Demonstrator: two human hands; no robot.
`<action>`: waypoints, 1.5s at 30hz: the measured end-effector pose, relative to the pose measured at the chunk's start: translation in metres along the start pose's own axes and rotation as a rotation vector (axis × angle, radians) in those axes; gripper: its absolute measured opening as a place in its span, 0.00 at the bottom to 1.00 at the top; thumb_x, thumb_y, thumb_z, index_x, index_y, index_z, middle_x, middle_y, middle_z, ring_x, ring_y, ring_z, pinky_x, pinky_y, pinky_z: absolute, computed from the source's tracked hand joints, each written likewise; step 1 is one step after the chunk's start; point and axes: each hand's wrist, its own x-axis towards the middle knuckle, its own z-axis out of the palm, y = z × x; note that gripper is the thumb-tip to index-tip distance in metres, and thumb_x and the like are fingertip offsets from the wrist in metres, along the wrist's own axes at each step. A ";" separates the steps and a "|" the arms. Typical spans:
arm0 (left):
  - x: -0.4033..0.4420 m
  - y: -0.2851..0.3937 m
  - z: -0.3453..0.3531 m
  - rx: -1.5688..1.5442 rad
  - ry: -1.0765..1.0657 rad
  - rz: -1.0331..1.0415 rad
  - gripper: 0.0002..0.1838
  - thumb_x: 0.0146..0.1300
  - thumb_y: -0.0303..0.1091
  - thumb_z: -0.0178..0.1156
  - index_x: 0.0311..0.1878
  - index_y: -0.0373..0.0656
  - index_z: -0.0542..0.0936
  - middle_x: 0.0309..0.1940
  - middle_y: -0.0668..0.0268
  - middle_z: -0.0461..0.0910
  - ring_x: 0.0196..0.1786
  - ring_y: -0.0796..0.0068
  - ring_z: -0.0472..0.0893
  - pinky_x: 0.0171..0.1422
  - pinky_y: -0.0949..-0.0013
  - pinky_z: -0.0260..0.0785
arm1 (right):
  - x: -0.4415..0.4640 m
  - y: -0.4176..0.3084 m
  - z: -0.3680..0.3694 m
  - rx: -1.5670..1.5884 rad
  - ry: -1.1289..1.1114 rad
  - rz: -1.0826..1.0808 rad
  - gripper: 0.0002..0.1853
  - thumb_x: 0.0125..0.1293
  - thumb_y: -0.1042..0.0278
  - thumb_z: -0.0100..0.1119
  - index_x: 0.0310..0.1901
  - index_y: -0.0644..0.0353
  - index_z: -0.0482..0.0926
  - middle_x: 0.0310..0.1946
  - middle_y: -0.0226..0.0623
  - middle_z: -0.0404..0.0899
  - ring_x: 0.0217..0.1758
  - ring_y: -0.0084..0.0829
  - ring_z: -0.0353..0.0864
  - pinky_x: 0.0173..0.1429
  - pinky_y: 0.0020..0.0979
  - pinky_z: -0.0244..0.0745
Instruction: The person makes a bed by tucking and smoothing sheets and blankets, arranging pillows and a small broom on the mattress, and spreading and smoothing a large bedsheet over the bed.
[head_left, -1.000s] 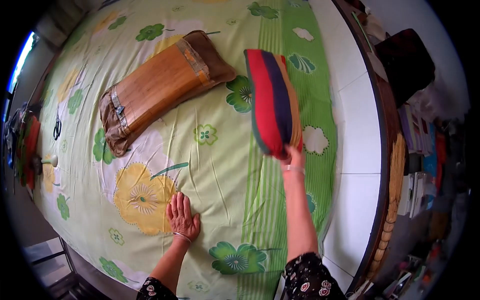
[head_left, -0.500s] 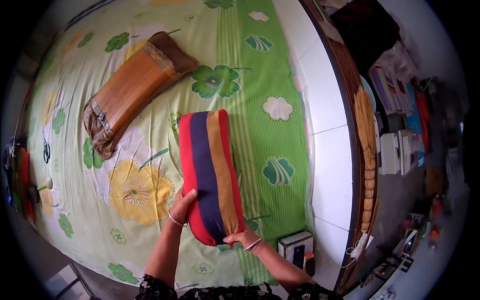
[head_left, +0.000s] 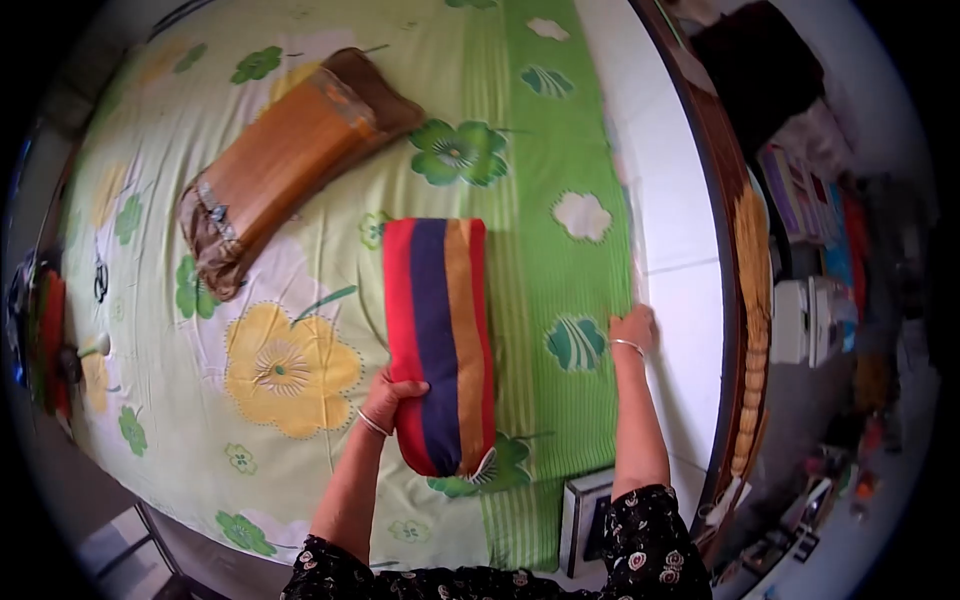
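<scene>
A striped pillow point(head_left: 465, 340) in red, navy and mustard lies on the flowered bedsheet point(head_left: 500, 300). My left hand point(head_left: 392, 396) grips its lower left side, the thumb on top and the fingers out of sight beneath. At the pillow's lower right corner, a pale bit of edging shows. My right hand point(head_left: 632, 327) is away from the pillow, at the sheet's right border beside the white tiles. Its fingers are curled closed, and what they hold, if anything, is hidden. A brown pillow point(head_left: 290, 165) with a shiny wood-coloured middle rests farther up the bed.
White tiles point(head_left: 680, 300) run along the bed's right side. A broom point(head_left: 752, 300) stands beyond them by a dark wooden edge. Near my right forearm is a black-and-white box point(head_left: 582, 520). Books point(head_left: 795, 200) lie at the far right; scissors point(head_left: 101, 281) lie on the left.
My right hand has let go of the pillow's lower corner and moved right and up to the sheet's border. My left hand still holds the pillow; the view has shifted a little.
</scene>
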 end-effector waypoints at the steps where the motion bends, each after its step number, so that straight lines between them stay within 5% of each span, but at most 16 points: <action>1: 0.001 0.001 0.000 -0.019 -0.006 -0.007 0.23 0.40 0.18 0.63 0.46 0.37 0.75 0.38 0.62 0.80 0.39 0.69 0.79 0.50 0.66 0.71 | -0.002 -0.002 -0.005 -0.024 0.028 0.056 0.20 0.49 0.60 0.62 0.41 0.63 0.71 0.36 0.52 0.77 0.41 0.49 0.77 0.44 0.46 0.72; 4: -0.002 0.000 0.001 -0.065 -0.029 0.007 0.23 0.40 0.18 0.63 0.45 0.35 0.75 0.37 0.62 0.80 0.38 0.69 0.79 0.49 0.67 0.71 | 0.005 -0.001 -0.006 -0.109 -0.121 0.017 0.19 0.52 0.63 0.59 0.43 0.61 0.69 0.30 0.48 0.78 0.37 0.48 0.79 0.40 0.46 0.73; 10: -0.025 0.012 0.003 -0.190 -0.098 0.024 0.21 0.41 0.19 0.61 0.44 0.31 0.75 0.36 0.60 0.80 0.36 0.70 0.80 0.45 0.68 0.73 | 0.005 0.003 -0.023 -0.460 0.208 -0.330 0.09 0.59 0.71 0.45 0.42 0.60 0.68 0.23 0.36 0.77 0.22 0.35 0.80 0.23 0.34 0.73; 11: -0.030 0.014 0.003 -0.212 -0.111 0.043 0.20 0.41 0.19 0.61 0.43 0.31 0.75 0.35 0.60 0.80 0.35 0.70 0.80 0.45 0.68 0.73 | 0.005 0.002 -0.026 -0.521 0.238 -0.378 0.09 0.59 0.71 0.47 0.41 0.61 0.67 0.22 0.41 0.78 0.22 0.33 0.80 0.21 0.33 0.72; 17: -0.046 0.026 -0.014 -0.231 0.013 0.148 0.20 0.41 0.18 0.61 0.43 0.34 0.76 0.36 0.62 0.80 0.36 0.70 0.80 0.46 0.67 0.73 | 0.006 0.018 0.002 -0.391 0.082 -0.162 0.13 0.60 0.72 0.45 0.47 0.64 0.66 0.19 0.43 0.78 0.25 0.39 0.81 0.29 0.36 0.76; 20: -0.032 0.009 -0.044 -0.170 0.083 0.111 0.21 0.41 0.17 0.61 0.43 0.35 0.77 0.36 0.63 0.80 0.37 0.70 0.80 0.47 0.67 0.73 | 0.003 0.012 0.000 -0.362 -0.055 -0.040 0.07 0.59 0.71 0.46 0.38 0.62 0.65 0.30 0.47 0.79 0.32 0.44 0.81 0.36 0.41 0.75; 23: -0.025 -0.004 -0.049 -0.125 0.117 0.107 0.20 0.41 0.17 0.61 0.43 0.36 0.77 0.37 0.62 0.80 0.38 0.70 0.80 0.48 0.67 0.72 | 0.000 -0.001 -0.009 -0.294 0.041 -0.116 0.13 0.57 0.70 0.49 0.44 0.63 0.68 0.38 0.48 0.77 0.39 0.44 0.78 0.42 0.41 0.74; 25: -0.023 -0.011 -0.047 -0.124 0.120 0.092 0.21 0.41 0.17 0.61 0.43 0.36 0.77 0.37 0.62 0.80 0.38 0.69 0.80 0.48 0.66 0.72 | -0.006 -0.035 -0.007 -0.123 0.327 -0.471 0.22 0.52 0.71 0.55 0.51 0.62 0.69 0.44 0.47 0.75 0.46 0.44 0.74 0.48 0.41 0.70; 27: -0.023 -0.008 -0.047 -0.090 0.122 0.082 0.21 0.40 0.17 0.61 0.43 0.35 0.77 0.37 0.62 0.80 0.38 0.69 0.80 0.48 0.66 0.72 | -0.020 -0.112 -0.020 0.372 0.271 -0.824 0.25 0.42 0.71 0.63 0.47 0.62 0.74 0.45 0.46 0.75 0.46 0.46 0.74 0.48 0.40 0.69; 30: -0.023 -0.008 -0.045 -0.099 0.148 0.095 0.21 0.40 0.16 0.62 0.43 0.35 0.77 0.37 0.61 0.80 0.38 0.69 0.79 0.49 0.67 0.71 | -0.058 -0.205 0.001 0.265 0.124 -0.925 0.34 0.45 0.63 0.66 0.57 0.56 0.68 0.60 0.40 0.62 0.63 0.40 0.60 0.59 0.44 0.60; 33: -0.026 0.002 -0.037 -0.115 0.146 0.098 0.20 0.40 0.16 0.62 0.43 0.35 0.77 0.37 0.61 0.80 0.38 0.69 0.79 0.48 0.67 0.71 | -0.063 -0.221 0.041 0.245 -0.018 -1.017 0.35 0.49 0.57 0.64 0.60 0.54 0.63 0.64 0.36 0.58 0.67 0.37 0.54 0.63 0.47 0.53; 36: -0.024 0.003 -0.039 -0.089 0.134 0.077 0.20 0.40 0.16 0.62 0.42 0.35 0.77 0.37 0.62 0.80 0.39 0.69 0.79 0.49 0.67 0.71 | -0.036 -0.194 0.041 0.108 0.062 -0.592 0.35 0.52 0.53 0.61 0.62 0.54 0.61 0.66 0.34 0.54 0.68 0.37 0.52 0.63 0.49 0.50; 39: -0.018 -0.003 -0.040 -0.146 0.143 0.070 0.20 0.41 0.15 0.61 0.42 0.36 0.78 0.37 0.62 0.80 0.38 0.69 0.79 0.48 0.67 0.71 | -0.017 -0.143 0.052 0.126 0.136 -0.464 0.33 0.54 0.55 0.59 0.61 0.55 0.62 0.66 0.37 0.52 0.68 0.39 0.53 0.62 0.49 0.51; 42: -0.017 -0.001 -0.033 -0.110 0.138 0.113 0.20 0.41 0.15 0.61 0.42 0.36 0.78 0.36 0.63 0.80 0.38 0.70 0.79 0.48 0.67 0.71 | -0.045 -0.124 -0.010 0.175 -0.169 -0.429 0.33 0.54 0.55 0.59 0.60 0.57 0.61 0.66 0.41 0.52 0.68 0.43 0.52 0.62 0.49 0.51; 45: -0.015 -0.006 -0.038 -0.106 0.142 0.113 0.20 0.41 0.16 0.60 0.43 0.34 0.77 0.37 0.61 0.80 0.38 0.68 0.79 0.48 0.66 0.71 | -0.063 -0.081 -0.098 0.162 0.182 -0.414 0.36 0.49 0.62 0.65 0.60 0.57 0.61 0.66 0.43 0.51 0.67 0.50 0.52 0.62 0.51 0.49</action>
